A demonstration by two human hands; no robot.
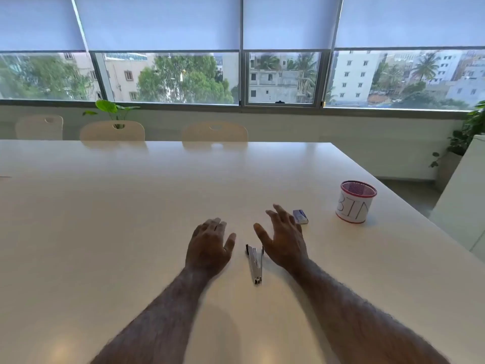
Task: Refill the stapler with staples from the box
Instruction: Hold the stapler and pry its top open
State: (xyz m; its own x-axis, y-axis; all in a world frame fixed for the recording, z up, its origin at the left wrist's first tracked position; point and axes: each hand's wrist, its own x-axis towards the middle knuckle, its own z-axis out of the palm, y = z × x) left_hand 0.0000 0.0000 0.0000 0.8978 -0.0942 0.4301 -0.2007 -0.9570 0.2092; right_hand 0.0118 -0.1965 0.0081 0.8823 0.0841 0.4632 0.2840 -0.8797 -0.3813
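A small silver stapler (256,262) lies flat on the white table (131,219), its length running toward me. My left hand (210,245) hovers palm down just left of it, fingers relaxed, holding nothing. My right hand (283,237) is spread open just right of the stapler, fingers pointing away from me. A small blue and white staple box (300,216) lies closed on the table beyond my right hand, partly hidden by its fingers.
A red mesh cup wrapped in paper marked BIN (354,202) stands at the right, near the table's right edge. Three pale chairs (215,131) line the far side under the windows. Potted plants (469,132) stand at the far right.
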